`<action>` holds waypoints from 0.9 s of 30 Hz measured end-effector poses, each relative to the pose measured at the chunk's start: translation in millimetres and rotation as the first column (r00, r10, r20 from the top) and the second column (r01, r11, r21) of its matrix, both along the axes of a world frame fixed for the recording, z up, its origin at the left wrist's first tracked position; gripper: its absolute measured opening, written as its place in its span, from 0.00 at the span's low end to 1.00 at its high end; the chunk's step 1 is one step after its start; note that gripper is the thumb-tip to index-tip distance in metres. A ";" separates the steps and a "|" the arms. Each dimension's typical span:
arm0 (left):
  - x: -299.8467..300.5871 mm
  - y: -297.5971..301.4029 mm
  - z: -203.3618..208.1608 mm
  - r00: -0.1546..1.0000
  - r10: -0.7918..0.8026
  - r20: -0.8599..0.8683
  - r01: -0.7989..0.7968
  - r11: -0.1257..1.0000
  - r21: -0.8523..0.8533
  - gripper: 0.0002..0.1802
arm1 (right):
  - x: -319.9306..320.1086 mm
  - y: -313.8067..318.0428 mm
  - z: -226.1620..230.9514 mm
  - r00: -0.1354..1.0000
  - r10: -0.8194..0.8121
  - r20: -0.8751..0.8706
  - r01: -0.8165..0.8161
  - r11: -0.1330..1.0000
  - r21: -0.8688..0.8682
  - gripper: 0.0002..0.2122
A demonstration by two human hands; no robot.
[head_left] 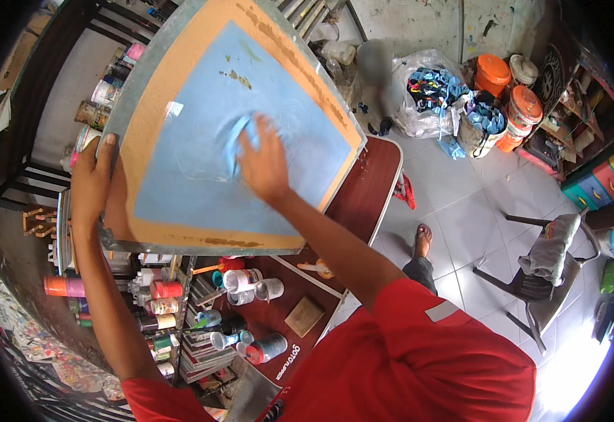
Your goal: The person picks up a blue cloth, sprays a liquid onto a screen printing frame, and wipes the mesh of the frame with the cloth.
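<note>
A silk-screen frame (pixel 150 65) with blue mesh (pixel 187 169) and a brown taped border is held tilted up in front of me. My left hand (pixel 92 176) grips its left edge, thumb along the side and the other fingers partly hidden. Against the middle of the mesh, my right hand (pixel 264 165) presses a light blue cloth (pixel 234 146); this hand is smeared by motion. Wet-looking streaks show around the cloth. Dark stains mark the upper mesh, and a small white patch sits at its upper left.
Below the frame, a dark red table (pixel 286 274) bears paint tubs (pixel 242 279), jars and a wooden block (pixel 305 316). Paint containers (pixel 166 289) line the shelves at left. A chair (pixel 549 274), orange buckets (pixel 493 74) and a bag of cloth scraps (pixel 426 119) stand at right.
</note>
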State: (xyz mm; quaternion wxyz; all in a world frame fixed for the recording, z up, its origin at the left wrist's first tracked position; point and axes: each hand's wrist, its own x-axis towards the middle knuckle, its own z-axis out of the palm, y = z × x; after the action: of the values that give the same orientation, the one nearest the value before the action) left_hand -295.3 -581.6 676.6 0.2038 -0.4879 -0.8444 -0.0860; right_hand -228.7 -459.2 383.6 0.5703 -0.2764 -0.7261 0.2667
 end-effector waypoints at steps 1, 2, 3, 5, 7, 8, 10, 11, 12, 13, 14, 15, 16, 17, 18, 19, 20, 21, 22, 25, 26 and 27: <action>-1.5 -0.2 0.9 1.000 0.019 0.005 -0.019 1.000 -0.016 0.26 | -2.5 7.7 8.7 0.998 -0.049 -0.047 0.046 0.997 -0.057 0.26; -0.7 0.1 -0.5 1.000 0.015 0.005 -0.015 1.000 -0.014 0.26 | -3.3 15.1 29.4 0.991 -0.100 -0.090 0.089 0.989 -0.115 0.26; 2.7 0.2 0.3 1.000 0.015 -0.001 -0.015 1.000 -0.010 0.25 | -3.6 15.0 50.3 0.979 -0.150 -0.135 0.125 0.977 -0.174 0.26; 1.5 3.4 -0.3 1.000 0.001 0.000 -0.001 1.000 0.002 0.25 | -2.3 -10.4 82.1 0.977 0.026 -0.213 -0.022 1.000 0.017 0.25; -9.3 3.7 -1.5 1.000 -0.027 0.014 0.027 1.000 -0.014 0.25 | -6.3 -29.5 73.0 0.971 0.157 -0.180 -0.116 0.969 0.219 0.25; -12.3 1.7 2.7 0.999 -0.036 0.015 0.036 0.999 -0.021 0.25 | -10.2 -35.8 47.2 0.975 0.187 -0.124 -0.138 0.936 0.323 0.24; -13.2 -0.1 4.4 1.000 0.009 0.012 -0.009 0.999 -0.048 0.26 | -10.0 -30.3 8.1 0.941 0.308 -0.139 -0.301 0.951 0.064 0.24; -15.2 -2.3 5.2 1.000 0.000 0.026 0.001 0.999 -0.036 0.27 | -6.9 -13.0 -5.7 0.898 0.368 -0.239 -0.429 0.854 -0.295 0.23; -15.6 -1.1 4.5 0.999 -0.015 0.042 0.016 0.999 -0.027 0.27 | 0.6 16.9 -22.2 0.975 0.193 -0.112 -0.209 0.967 -0.147 0.23; -9.0 2.1 5.7 0.998 -0.018 0.052 0.019 1.000 -0.023 0.27 | 1.4 39.5 -31.2 1.000 -0.014 -0.018 0.015 0.999 0.030 0.22; -4.7 6.4 5.3 0.998 -0.005 0.064 0.007 1.000 -0.030 0.27 | -4.0 47.5 -17.6 0.991 -0.093 -0.096 0.097 0.995 0.032 0.22; -1.4 3.9 5.1 0.997 0.026 0.075 -0.023 0.999 -0.041 0.28 | -9.9 47.0 10.0 0.973 -0.154 -0.174 0.161 0.987 0.025 0.22; -2.5 5.8 4.2 0.996 0.038 0.086 -0.034 0.998 -0.045 0.28 | -13.3 47.4 31.9 0.941 -0.228 -0.251 0.241 0.970 0.019 0.22; -6.9 3.2 2.0 0.994 -0.001 0.108 0.001 1.000 -0.002 0.28 | -12.7 27.5 44.8 0.968 -0.134 -0.212 0.149 0.987 0.059 0.22; -12.9 3.9 1.1 0.992 0.013 0.123 -0.012 1.000 -0.011 0.28 | -4.7 1.3 54.3 0.985 -0.049 -0.168 0.066 0.993 0.098 0.22; -19.5 3.0 1.7 0.990 0.028 0.137 -0.026 0.999 -0.020 0.28 | -0.6 -12.6 58.7 0.992 0.037 -0.123 -0.020 0.991 0.133 0.22; -22.0 4.1 4.0 0.988 0.040 0.149 -0.035 0.999 -0.031 0.28 | -2.2 -10.7 45.6 0.990 0.111 -0.088 -0.089 0.971 0.221 0.22; -21.2 4.8 6.7 0.992 0.028 0.124 -0.025 0.999 -0.029 0.28 | -4.9 -7.4 16.4 0.983 0.179 -0.047 -0.157 0.939 0.305 0.22; -21.9 6.7 5.5 0.994 0.009 0.107 -0.006 1.000 -0.025 0.28 | -4.3 -0.9 -13.2 0.972 0.236 0.007 -0.220 0.897 0.384 0.23; -22.5 4.1 3.2 0.994 0.004 0.112 -0.001 1.000 -0.021 0.28 | -4.9 51.1 -40.2 0.989 -0.051 0.140 0.015 0.969 0.247 0.24; -23.1 8.5 3.3 0.993 -0.002 0.121 0.005 1.000 -0.018 0.29 | -6.8 62.7 -30.0 0.999 -0.042 0.027 0.035 0.977 0.209 0.25; -34.3 5.4 2.0 0.989 -0.019 0.147 0.020 1.000 -0.005 0.28 | -11.6 66.5 -11.4 0.995 -0.026 -0.092 0.041 0.985 0.167 0.25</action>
State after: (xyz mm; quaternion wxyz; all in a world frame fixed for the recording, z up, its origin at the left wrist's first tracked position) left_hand -329.6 -576.2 678.7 0.1386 -0.4891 -0.8526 -0.1210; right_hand -240.2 -392.6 372.2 0.6282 -0.2269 -0.7150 0.2066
